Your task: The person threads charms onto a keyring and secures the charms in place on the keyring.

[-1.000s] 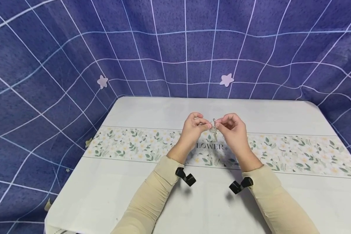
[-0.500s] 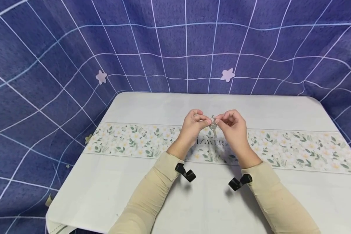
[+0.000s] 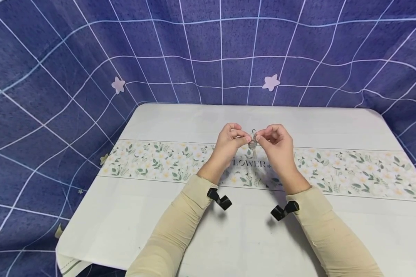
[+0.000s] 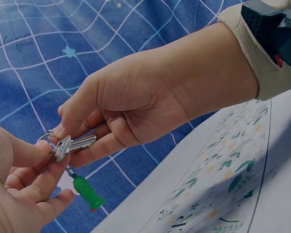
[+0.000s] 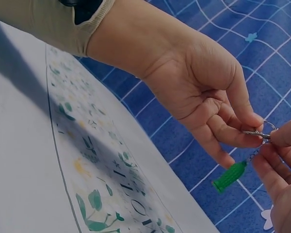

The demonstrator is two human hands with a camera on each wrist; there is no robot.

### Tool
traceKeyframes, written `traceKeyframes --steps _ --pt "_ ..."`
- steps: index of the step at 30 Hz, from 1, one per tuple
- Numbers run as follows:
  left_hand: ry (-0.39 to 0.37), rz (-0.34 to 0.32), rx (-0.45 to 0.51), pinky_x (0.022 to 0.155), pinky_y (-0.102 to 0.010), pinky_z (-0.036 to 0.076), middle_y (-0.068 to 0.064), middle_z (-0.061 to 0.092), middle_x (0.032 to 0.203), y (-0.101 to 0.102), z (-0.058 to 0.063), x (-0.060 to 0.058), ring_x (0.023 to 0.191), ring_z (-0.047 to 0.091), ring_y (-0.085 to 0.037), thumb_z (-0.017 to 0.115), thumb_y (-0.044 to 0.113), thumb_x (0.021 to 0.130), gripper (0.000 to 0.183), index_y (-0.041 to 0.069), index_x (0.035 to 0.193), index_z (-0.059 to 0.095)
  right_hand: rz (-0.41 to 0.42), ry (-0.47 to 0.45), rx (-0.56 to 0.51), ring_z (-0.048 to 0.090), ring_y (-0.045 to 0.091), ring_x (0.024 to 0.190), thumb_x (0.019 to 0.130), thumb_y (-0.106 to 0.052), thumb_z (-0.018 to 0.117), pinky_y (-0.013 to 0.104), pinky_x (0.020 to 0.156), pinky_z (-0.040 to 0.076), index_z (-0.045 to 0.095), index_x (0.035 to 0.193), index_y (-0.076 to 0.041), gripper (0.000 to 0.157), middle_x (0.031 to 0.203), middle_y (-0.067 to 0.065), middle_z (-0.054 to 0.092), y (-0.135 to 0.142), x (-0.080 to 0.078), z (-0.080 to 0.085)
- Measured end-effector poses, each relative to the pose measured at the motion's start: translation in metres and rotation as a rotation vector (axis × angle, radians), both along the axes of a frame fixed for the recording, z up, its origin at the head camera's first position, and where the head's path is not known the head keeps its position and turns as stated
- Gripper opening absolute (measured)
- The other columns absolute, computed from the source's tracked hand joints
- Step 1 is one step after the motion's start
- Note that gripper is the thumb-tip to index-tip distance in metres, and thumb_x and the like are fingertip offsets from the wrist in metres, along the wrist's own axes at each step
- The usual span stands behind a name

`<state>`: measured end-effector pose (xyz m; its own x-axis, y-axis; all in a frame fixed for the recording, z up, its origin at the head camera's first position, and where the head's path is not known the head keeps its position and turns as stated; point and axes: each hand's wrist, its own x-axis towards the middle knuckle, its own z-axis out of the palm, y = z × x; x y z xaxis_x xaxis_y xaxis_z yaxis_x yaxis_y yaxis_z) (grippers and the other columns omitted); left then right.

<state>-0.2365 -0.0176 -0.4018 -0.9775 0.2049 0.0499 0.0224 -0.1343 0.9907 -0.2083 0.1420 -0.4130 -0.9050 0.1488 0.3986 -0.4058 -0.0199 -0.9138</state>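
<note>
The silver keys (image 4: 68, 146) are up in the air between my two hands, over the table, with their blades pointing down toward me in the head view. They overlap, so I cannot tell how many there are. They hang on a thin metal ring (image 4: 47, 133), which loops out past my fingertips. A short chain (image 5: 253, 155) drops from the same cluster and carries a green charm (image 4: 87, 192) with a bumpy surface, dangling free below my fingers.

My left hand (image 3: 228, 148) pinches the keys between thumb and forefinger, the other fingers loosely bent. My right hand (image 3: 276, 148) pinches the ring beside them in the same way; the fingertips nearly meet, and exactly where each one presses is hidden.

Both forearms are in beige sleeves (image 3: 180, 227), and a black wrist device (image 3: 220, 199) juts inward from each cuff. Beneath my hands lies a white tablecloth (image 3: 124, 215), crossed by a floral band (image 3: 152, 161) of pale blossoms and green leaves. Dark lettering (image 3: 250, 164) on the band reads "LOWER" and a small star-like mark, partly shaded. Behind and to the left of the table hangs a blue curtain (image 3: 201, 42) with a pale grid and pinkish stars (image 3: 271, 82).
</note>
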Motion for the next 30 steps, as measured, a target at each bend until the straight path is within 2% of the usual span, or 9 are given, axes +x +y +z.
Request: traceKeyframes --steps 6,9,14,16,19,22,26,30 --pt "0.099 -0.007 -0.043 0.078 -0.026 0.052 -0.004 0.07 0.086 -0.003 0.004 -0.001 0.076 0.066 -0.014 0.068 -0.006 0.091 0.038 -0.001 0.119 0.043 0.021 0.009 -0.023 0.067 0.014 0.085 0.09 0.01 0.068 0.023 0.078 0.054 0.05 0.101 0.014 0.021 0.09 -0.004 0.072 -0.002 -0.001 0.004" --pt "0.126 -0.012 -0.06 0.077 -0.026 0.052 -0.006 0.07 0.088 -0.004 0.006 -0.001 0.077 0.066 -0.015 0.068 -0.007 0.091 0.037 0.001 0.117 0.043 0.031 -0.001 -0.026 0.066 0.011 0.085 0.09 0.012 0.066 0.022 0.078 0.054 0.05 0.102 0.014 0.02 0.091 -0.004 0.071 -0.001 0.0 0.006" --pt "0.127 -0.01 -0.067 0.079 -0.026 0.053 -0.007 0.07 0.088 -0.006 0.01 0.001 0.077 0.067 -0.015 0.068 -0.007 0.091 0.036 0.008 0.113 0.044 0.063 -0.017 -0.006 0.066 0.01 0.09 0.091 0.011 0.066 0.022 0.081 0.054 0.051 0.107 0.014 0.022 0.096 -0.002 0.071 0.001 0.001 0.008" --pt "0.121 -0.014 -0.06 0.08 -0.027 0.054 -0.006 0.069 0.087 -0.006 0.011 0.002 0.077 0.067 -0.016 0.068 -0.007 0.091 0.037 0.007 0.114 0.043 0.074 -0.021 0.023 0.066 0.012 0.093 0.092 0.008 0.066 0.022 0.083 0.053 0.053 0.11 0.013 0.023 0.101 0.002 0.07 0.004 0.001 0.009" --pt "0.114 -0.03 -0.052 0.082 -0.028 0.054 -0.003 0.068 0.086 -0.008 0.013 0.003 0.08 0.068 -0.021 0.068 -0.007 0.092 0.038 -0.001 0.119 0.042 0.098 -0.027 0.069 0.064 0.015 0.101 0.094 0.004 0.066 0.023 0.089 0.052 0.057 0.119 0.009 0.027 0.109 0.01 0.069 0.009 0.0 0.01" --pt "0.113 -0.046 -0.053 0.084 -0.028 0.053 -0.002 0.068 0.087 -0.009 0.014 0.005 0.082 0.067 -0.022 0.067 -0.006 0.093 0.038 -0.002 0.121 0.041 0.127 -0.034 0.119 0.064 0.015 0.106 0.096 0.001 0.064 0.023 0.094 0.051 0.059 0.128 0.005 0.033 0.116 0.015 0.069 0.014 0.0 0.01" --pt "0.114 -0.062 -0.053 0.086 -0.029 0.053 -0.006 0.068 0.09 -0.01 0.015 0.005 0.082 0.067 -0.018 0.067 -0.005 0.093 0.036 0.008 0.117 0.042 0.172 -0.044 0.143 0.065 0.013 0.109 0.099 -0.003 0.062 0.023 0.096 0.05 0.058 0.135 0.003 0.037 0.118 0.014 0.07 0.018 0.001 0.009" --pt "0.118 -0.078 -0.051 0.086 -0.03 0.053 -0.008 0.068 0.092 -0.012 0.017 0.005 0.082 0.067 -0.016 0.067 -0.006 0.093 0.037 0.008 0.117 0.042 0.201 -0.044 0.147 0.065 0.018 0.11 0.099 -0.005 0.062 0.024 0.096 0.05 0.059 0.135 0.001 0.037 0.119 0.01 0.071 0.017 0.002 0.009"
